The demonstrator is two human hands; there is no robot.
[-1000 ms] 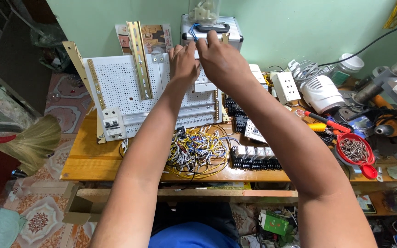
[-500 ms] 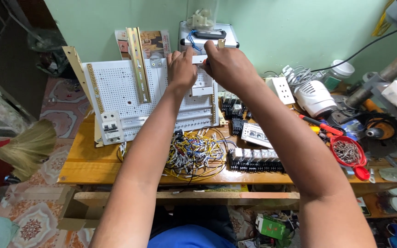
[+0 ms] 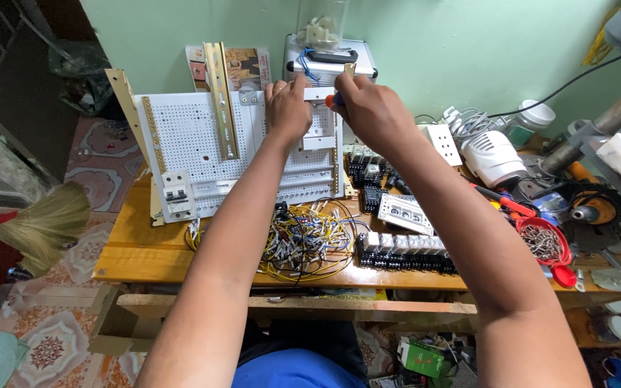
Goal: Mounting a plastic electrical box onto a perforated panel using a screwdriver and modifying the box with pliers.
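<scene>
Right hand: the right hand [image 3: 371, 108] is closing around a screwdriver with an orange-and-blue handle [image 3: 334, 100], fingers clamped together on it.
Left hand: the left hand [image 3: 287, 108] is pressing fingertips against a small white plastic component [image 3: 319, 118], steadying it; nothing is gripped in the palm.
Component position: it is sitting on the upper right part of the white perforated mounting panel [image 3: 188, 136], between the two hands and touching both.
Axis: the screwdriver is pointing leftward from the right hand toward the component.
Nearer hand: both are equally close.
Nearby: a gold DIN rail [image 3: 221, 100] is standing left of the left hand; a wire bundle [image 3: 303, 241] is lying below the wrists.
Hidden: the screwdriver tip and any screw are covered by fingers.
</scene>
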